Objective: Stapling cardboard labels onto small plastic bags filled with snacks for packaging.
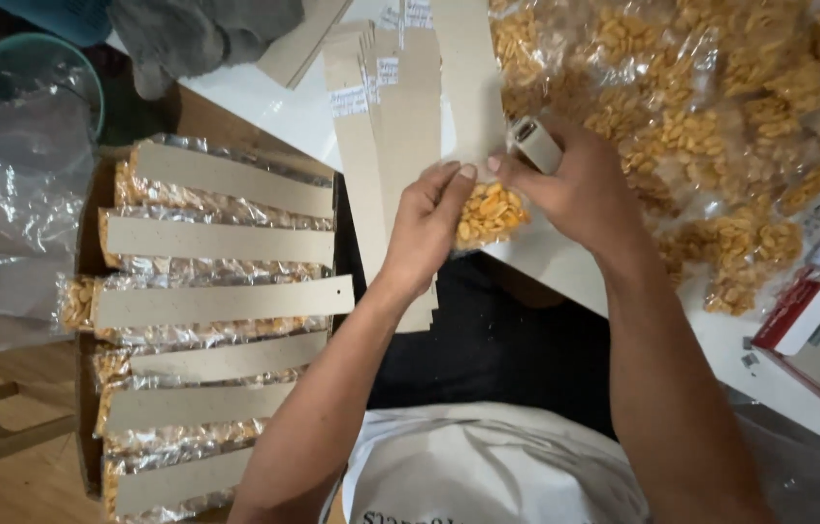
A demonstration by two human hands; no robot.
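My left hand (426,228) pinches one small clear bag of yellow nuts (490,214); my right hand (575,189) grips its top plus a grey stapler (534,145); six carded clear nut packets (211,311) lie stacked at left.

**What stays out of sight**

The small snack bag (490,213) is half covered by the left hand (426,228) and right hand (575,189); how its top is closed cannot be told. The stapler (536,144) shows only its tip. The teal bowl (32,73) blurs behind clear plastic. The labels on the cardboard strips (400,126) are too small to tell. The lowest packed strip (182,480) is cut off by the edge.
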